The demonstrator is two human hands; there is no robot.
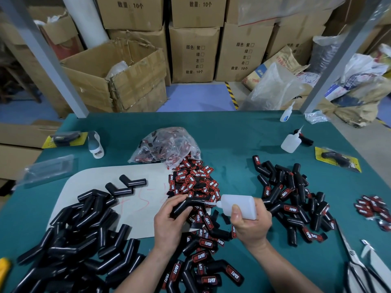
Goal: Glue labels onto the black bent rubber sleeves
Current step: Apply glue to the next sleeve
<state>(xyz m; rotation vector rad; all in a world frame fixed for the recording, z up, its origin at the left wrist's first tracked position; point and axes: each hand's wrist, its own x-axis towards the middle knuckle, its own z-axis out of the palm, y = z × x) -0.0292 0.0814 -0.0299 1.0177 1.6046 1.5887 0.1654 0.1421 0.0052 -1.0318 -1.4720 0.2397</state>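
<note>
Grips one black bent sleeve (pixel 186 205) w/ left hand (pixel 169 216), fingers curled round its lower leg, lower centre of frame, just over the green table (pixel 232 132). Clasps white glue bottle (pixel 239 205) in right hand (pixel 249 223), thumb on the near side, nozzle aimed left at the sleeve's upper leg; looks touching or nearly so, can't tell which.

Reads as the glue-laying step: no label visible on this sleeve yet. Next move prob. calls for easing the squeeze, lifting the nozzle clear, then picking one red/black label from the loose label pile (pixel 194 178) just above the hands & pressing it flat on the wet patch. Needs a small glue amt & square alignment, else smears on fingers.

Brings both forearms in from the bottom edge, palms turned inward, hands close together. Works between bare sleeves (pixel 84 229) heaped lower left & labelled sleeves (pixel 292 199) at right.
</note>
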